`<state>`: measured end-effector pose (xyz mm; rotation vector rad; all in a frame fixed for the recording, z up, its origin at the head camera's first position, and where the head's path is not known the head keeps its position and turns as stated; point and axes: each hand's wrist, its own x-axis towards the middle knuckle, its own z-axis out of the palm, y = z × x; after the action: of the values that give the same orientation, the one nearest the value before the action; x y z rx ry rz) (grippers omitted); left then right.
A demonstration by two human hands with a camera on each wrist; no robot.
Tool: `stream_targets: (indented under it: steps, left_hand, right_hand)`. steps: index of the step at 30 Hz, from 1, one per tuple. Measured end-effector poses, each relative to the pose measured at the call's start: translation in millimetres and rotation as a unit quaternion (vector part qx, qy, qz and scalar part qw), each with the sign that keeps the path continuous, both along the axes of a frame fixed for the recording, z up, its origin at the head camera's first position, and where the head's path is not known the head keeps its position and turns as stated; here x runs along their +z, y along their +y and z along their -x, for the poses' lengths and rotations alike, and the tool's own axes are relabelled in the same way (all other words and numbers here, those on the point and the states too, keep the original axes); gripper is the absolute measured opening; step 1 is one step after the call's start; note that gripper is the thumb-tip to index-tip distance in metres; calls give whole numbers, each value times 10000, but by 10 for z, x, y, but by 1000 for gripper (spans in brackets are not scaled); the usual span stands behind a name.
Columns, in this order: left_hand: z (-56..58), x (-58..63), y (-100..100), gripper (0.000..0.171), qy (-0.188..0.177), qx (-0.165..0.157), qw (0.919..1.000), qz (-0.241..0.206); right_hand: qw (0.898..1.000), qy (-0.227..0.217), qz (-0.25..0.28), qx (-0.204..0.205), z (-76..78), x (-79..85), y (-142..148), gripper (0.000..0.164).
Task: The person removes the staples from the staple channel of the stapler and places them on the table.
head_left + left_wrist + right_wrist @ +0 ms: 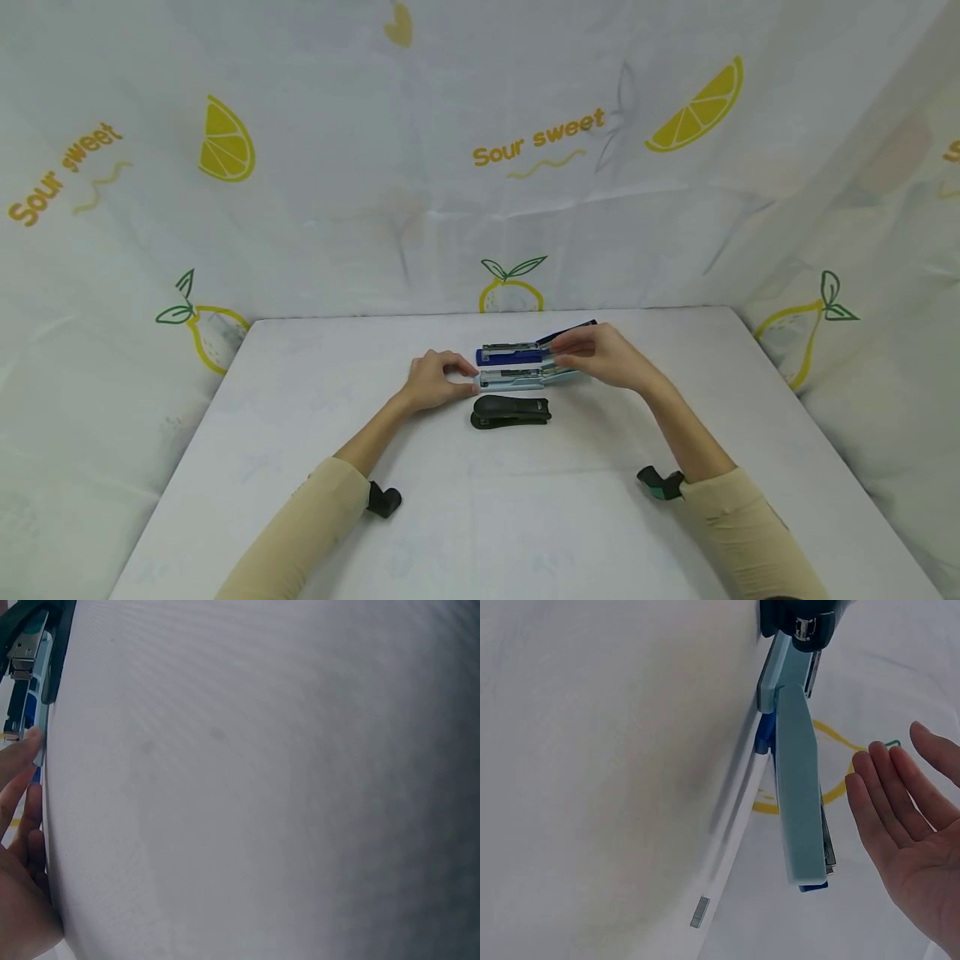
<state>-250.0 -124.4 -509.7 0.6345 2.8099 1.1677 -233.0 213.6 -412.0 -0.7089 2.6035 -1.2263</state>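
Observation:
A light blue stapler [512,381] lies on the table with its top arm [799,787] swung back to the right. My left hand [435,381] pinches its left end between thumb and fingers; the thumb shows against that end in the left wrist view. Just behind lies a dark blue stapler [510,357], also unfolded, its top arm tilted up to the right. My right hand [606,356] is beside the raised arms, fingers extended and slightly bent. The right wrist view shows this palm holding nothing, apart from the light blue arm.
In front of the light blue stapler lies a closed dark stapler [512,412]. A small grey strip, like staples [700,912], rests near the table edge in the right wrist view. The white table [480,517] meets a lemon-printed cloth [337,233] behind.

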Motion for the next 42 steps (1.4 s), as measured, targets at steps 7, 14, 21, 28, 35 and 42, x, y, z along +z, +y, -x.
stream_targets:
  steps: [7,14,21,28,35,42]
  left_hand:
    - [-2,-22,-9,24,-12,-3,10000,32]
    - [-3,-41,-18,25,-22,16,10000,-16]
    - [6,-49,-11,25,-58,17,10000,-52]
    - [17,-8,-5,23,24,-24,9999,-101]
    - [17,-1,-6,23,-36,-16,9999,-98]
    - [22,-4,-9,23,5,-22,10000,-86]
  right_hand:
    - [9991,-172,89,364,20,-32,-122,32]
    - [9966,-517,236,592,77,-71,-300,32]
    - [9943,-709,243,762,96,-117,-437,34]
    - [9922,-755,302,949,129,-185,-547,35]
    - [9906,-900,260,1000,157,-277,-650,34]
    - [9913,-966,38,898,170,-311,-743,31]
